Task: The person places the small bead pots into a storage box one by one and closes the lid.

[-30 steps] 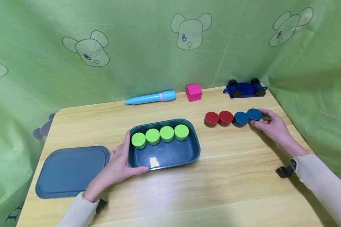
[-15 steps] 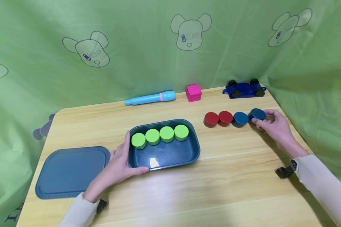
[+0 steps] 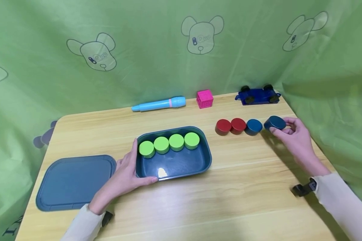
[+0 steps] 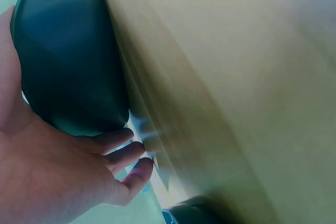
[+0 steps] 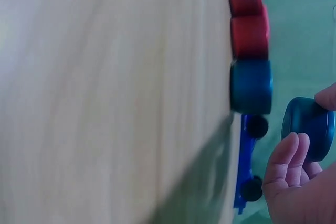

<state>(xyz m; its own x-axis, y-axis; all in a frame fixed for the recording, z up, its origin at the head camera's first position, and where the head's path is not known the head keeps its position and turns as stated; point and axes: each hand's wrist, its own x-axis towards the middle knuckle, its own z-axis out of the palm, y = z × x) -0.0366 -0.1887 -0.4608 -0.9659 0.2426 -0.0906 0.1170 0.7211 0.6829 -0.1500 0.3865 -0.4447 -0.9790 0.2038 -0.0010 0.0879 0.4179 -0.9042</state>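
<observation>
My left hand [image 3: 125, 172] grips the left end of a dark blue plastic box [image 3: 181, 164], thumb along the front rim and index finger at the end wall. The left wrist view shows this hand [image 4: 58, 171] against the box wall [image 4: 73, 51], other fingertips near the tabletop. Inside stands a row of green round blocks [image 3: 176, 142]. My right hand [image 3: 298, 140] pinches a blue round block [image 3: 274, 123] between thumb and fingers. In the right wrist view this block [image 5: 310, 121] is raised off the table. To its left stand another blue round block [image 3: 253, 127] and two red round blocks [image 3: 238, 126].
A dark blue lid [image 3: 75, 182] lies flat at the left of the wooden table [image 3: 229, 207]. Along the back edge are a light blue toy microphone [image 3: 158, 104], a pink cube [image 3: 204, 98] and a blue toy car chassis [image 3: 257, 96]. A green curtain [image 3: 157, 60] hangs behind.
My right hand has drawn the end blue block slightly right and up, opening a gap beside the other blue block. My left hand and the box stay put.
</observation>
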